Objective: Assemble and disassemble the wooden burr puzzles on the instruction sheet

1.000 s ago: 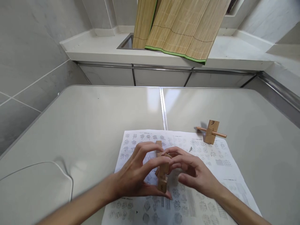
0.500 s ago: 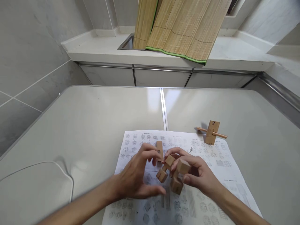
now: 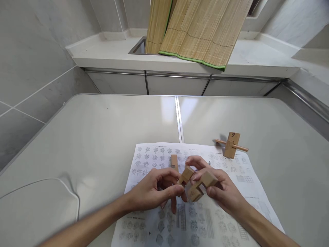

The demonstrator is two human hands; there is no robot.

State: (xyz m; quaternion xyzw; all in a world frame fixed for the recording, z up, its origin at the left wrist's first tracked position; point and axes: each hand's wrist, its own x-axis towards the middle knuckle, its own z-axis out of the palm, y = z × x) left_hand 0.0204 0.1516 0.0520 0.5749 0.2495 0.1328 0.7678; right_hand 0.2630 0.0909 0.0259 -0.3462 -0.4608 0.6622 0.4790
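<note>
Over the printed sheet (image 3: pixel 151 219), my left hand (image 3: pixel 156 190) pinches a notched wooden piece (image 3: pixel 187 174) between thumb and fingers. My right hand (image 3: pixel 218 185) grips another notched wooden block (image 3: pixel 196 193), tilted, with its square end facing up. The two pieces are close together; whether they touch is hidden by the fingers. Behind my left fingertips, a separate wooden piece (image 3: pixel 174 160) lies on the sheet, its lower part covered by my hand.
At the sheet's upper right corner, a flat wooden block (image 3: pixel 232 144) has a rod (image 3: pixel 240 148) through it. A white cable (image 3: pixel 64 183) curves over the table (image 3: pixel 108 130) at left. A bamboo mat (image 3: pixel 200 31) hangs over the far counter (image 3: pixel 102 55).
My left hand has closed and moved right onto a wooden piece. The pieces between my hands have turned, and my right hand has shifted slightly.
</note>
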